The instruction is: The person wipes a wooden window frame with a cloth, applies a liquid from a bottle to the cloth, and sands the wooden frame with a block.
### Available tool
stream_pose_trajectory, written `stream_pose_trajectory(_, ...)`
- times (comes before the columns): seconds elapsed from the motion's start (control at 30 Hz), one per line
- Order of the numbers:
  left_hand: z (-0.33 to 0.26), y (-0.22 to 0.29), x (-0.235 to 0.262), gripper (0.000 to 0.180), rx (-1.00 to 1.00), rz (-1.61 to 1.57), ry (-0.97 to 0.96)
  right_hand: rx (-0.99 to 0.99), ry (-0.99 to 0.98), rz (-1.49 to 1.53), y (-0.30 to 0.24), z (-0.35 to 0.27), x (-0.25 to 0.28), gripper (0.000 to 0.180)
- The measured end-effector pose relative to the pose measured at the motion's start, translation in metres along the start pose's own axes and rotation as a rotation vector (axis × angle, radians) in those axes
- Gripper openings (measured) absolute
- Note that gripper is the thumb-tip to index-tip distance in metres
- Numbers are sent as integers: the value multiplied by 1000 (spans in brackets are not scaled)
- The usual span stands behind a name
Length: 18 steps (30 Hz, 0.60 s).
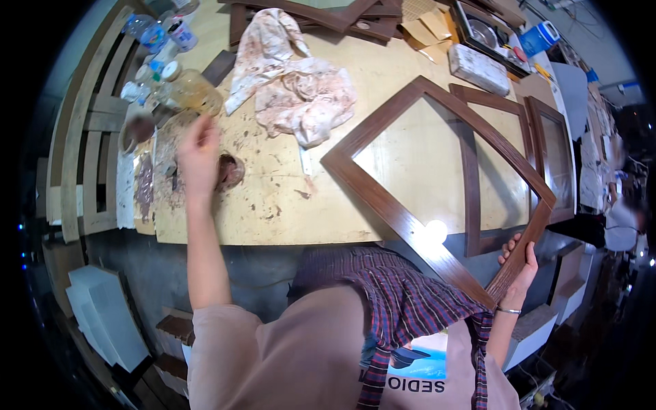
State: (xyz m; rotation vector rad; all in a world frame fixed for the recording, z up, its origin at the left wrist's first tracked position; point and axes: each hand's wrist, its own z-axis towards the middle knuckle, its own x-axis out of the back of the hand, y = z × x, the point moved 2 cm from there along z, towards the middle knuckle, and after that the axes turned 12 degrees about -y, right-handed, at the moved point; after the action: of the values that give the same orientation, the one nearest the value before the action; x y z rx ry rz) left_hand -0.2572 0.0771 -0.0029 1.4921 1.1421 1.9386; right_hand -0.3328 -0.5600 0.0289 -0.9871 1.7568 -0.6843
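My right hand [521,265] grips the lower right side of a dark brown wooden frame [389,208]. The frame is tilted cornerwise over the worktable [287,219], with its lowest corner near my waist. Over the stained left part of the table is my left hand [199,152], its fingers drawn together. Whether anything is pinched in them I cannot make out. Just beyond those fingers lies a jar of yellowish liquid [195,90] with a white lid. Beside the left wrist stands a small round pot [231,172] with reddish-brown stain inside.
Stained white rags [304,96] lie at the table's middle. More brown frames [471,184] rest at the right and at the far edge. Bottles [147,33] crowd the far left. A paint-smeared white block [478,68] and a blue jug [540,39] are far right.
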Motion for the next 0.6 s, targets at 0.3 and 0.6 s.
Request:
stream_pose_trajectory(0.3,71,7,-181,50,-435,623,-337,-16,-6,59,-5,5,-10,40)
stream_pose_trajectory(0.6,-138,202,-211,51,-842,-240,-696,9,-14,114,-11,3,-22,41)
